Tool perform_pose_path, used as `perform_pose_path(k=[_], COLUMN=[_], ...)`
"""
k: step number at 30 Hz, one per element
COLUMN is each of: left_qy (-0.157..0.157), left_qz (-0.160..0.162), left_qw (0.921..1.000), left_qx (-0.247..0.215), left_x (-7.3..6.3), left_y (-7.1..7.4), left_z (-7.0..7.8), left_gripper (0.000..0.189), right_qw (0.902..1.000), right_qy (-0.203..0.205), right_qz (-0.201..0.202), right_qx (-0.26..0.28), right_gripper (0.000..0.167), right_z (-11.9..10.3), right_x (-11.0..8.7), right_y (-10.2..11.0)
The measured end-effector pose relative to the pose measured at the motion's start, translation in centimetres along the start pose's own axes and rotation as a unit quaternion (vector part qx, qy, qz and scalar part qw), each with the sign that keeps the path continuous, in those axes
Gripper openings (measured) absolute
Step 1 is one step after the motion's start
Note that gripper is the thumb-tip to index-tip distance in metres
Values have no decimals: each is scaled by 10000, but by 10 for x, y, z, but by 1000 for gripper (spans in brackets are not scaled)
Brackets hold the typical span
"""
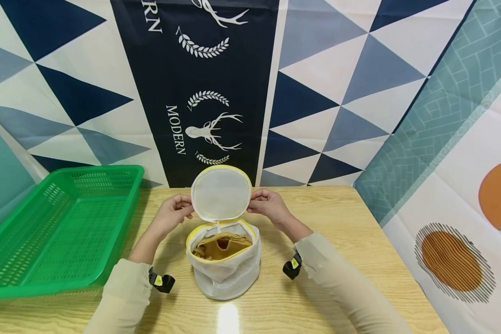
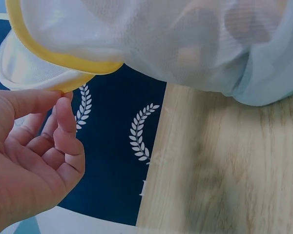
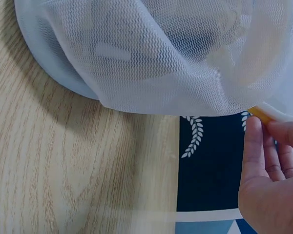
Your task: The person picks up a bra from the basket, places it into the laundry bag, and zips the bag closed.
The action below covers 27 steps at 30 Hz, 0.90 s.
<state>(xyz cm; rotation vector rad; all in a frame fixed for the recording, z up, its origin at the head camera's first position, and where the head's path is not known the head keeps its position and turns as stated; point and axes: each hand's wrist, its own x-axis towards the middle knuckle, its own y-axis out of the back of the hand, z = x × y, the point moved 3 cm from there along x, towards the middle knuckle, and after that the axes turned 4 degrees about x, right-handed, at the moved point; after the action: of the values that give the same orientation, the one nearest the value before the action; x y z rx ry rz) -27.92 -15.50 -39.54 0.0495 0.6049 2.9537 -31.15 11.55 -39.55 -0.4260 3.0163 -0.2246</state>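
Observation:
A white mesh laundry bag [image 1: 229, 278] with yellow zipper trim stands upright on the table, its round lid [image 1: 221, 192] raised behind the opening. Mustard-brown cloth [image 1: 219, 247] lies inside. My left hand [image 1: 173, 215] pinches the lid's left edge between thumb and forefinger; the left wrist view shows this hand [image 2: 44, 146] at the yellow rim. On the opposite side, my right hand [image 1: 271, 207] pinches the lid's right edge. In the right wrist view, thumb and fingertips of that hand [image 3: 273, 165] meet at the yellow trim, and the mesh side [image 3: 151, 58] hangs close by.
To the left sits a green plastic basket [image 1: 127, 218] with perforated walls. The wooden table [image 1: 334, 218] ends at a patterned cloth backdrop [image 1: 208, 69] just behind the lid. Another patterned cloth [image 1: 451, 208] slopes along the right side.

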Motion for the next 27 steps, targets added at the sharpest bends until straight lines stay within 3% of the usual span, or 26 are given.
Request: perform_pose_path(k=[12, 27], left_qy=[-447, -870], left_qz=[299, 313], left_qw=[9985, 9956], left_qx=[133, 179], left_x=[-9, -17], left_y=[0, 2], left_z=[1, 2], left_gripper=[19, 16], right_qw=[9982, 9928], right_qy=[365, 767], right_qz=[-151, -61], right_qx=[-457, -917], right_gripper=[11, 13], right_z=[-5, -4], right_x=[-9, -15], right_y=[1, 1])
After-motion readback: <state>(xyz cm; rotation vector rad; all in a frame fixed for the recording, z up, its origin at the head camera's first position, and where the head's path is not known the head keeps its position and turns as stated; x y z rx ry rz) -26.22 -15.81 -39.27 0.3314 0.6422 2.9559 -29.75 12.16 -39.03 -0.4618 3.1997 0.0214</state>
